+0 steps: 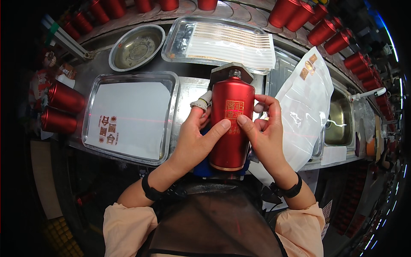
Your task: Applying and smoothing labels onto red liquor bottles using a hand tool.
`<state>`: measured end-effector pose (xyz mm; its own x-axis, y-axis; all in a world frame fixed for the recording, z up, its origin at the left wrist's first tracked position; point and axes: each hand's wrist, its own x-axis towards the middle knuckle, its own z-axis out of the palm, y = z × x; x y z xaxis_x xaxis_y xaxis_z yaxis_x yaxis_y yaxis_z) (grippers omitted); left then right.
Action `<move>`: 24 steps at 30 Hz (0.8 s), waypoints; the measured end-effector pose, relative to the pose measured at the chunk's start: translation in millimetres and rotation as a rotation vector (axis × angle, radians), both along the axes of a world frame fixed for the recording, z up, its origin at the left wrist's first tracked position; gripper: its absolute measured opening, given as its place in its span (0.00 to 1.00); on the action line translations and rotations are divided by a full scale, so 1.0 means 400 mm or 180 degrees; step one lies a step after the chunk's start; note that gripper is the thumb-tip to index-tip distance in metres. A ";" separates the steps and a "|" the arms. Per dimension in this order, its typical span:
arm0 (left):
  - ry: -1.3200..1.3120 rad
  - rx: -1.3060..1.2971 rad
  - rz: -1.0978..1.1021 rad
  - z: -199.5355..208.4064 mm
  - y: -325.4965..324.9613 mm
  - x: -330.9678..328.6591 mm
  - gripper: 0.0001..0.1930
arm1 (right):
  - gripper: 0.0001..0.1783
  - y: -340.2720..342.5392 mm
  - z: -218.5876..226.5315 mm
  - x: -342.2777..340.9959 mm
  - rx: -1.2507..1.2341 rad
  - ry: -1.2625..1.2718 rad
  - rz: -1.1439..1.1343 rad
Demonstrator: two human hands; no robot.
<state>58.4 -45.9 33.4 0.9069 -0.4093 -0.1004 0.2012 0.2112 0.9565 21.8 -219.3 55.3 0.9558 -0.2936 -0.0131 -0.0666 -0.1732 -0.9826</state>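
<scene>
A red metallic bottle (229, 150) with a dark threaded neck lies in front of me, its neck pointing away. Gold characters (234, 108) mark its front, with fainter ones below. My left hand (198, 136) grips the bottle's left side, thumb pressed on the face next to the characters. A whitish cloth cover (202, 102) wraps one of its fingers. From the right side, my right hand (269, 135) holds the bottle, its thumb on the lower part of the characters. The neck end rests at a grey angular block (231, 68). Blue material (203, 170) shows beneath the bottle.
On the left, a metal tray (172, 115) carries a white sheet with several gold decals. A round metal bowl (159, 36) and another tray (170, 47) with striped strips stand behind. A translucent decal sheet (306, 111) lies right, before a sink (340, 135). Red bottles (284, 13) line the back.
</scene>
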 end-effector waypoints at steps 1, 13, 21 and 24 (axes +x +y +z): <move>0.0001 -0.0001 -0.0002 0.000 0.000 0.001 0.37 | 0.32 -0.001 -0.001 0.000 -0.0001 0.0001 -0.0002; 0.0216 -0.0174 0.0048 -0.006 0.028 0.021 0.29 | 0.24 -0.049 0.016 -0.011 0.0664 0.0217 0.0372; 0.0222 -0.0178 -0.0006 -0.005 0.020 0.018 0.32 | 0.28 -0.024 -0.005 -0.010 0.0705 0.0035 0.0223; 0.0093 0.0008 0.0096 -0.007 0.008 0.012 0.34 | 0.33 -0.014 -0.013 -0.004 0.0573 -0.0002 0.0131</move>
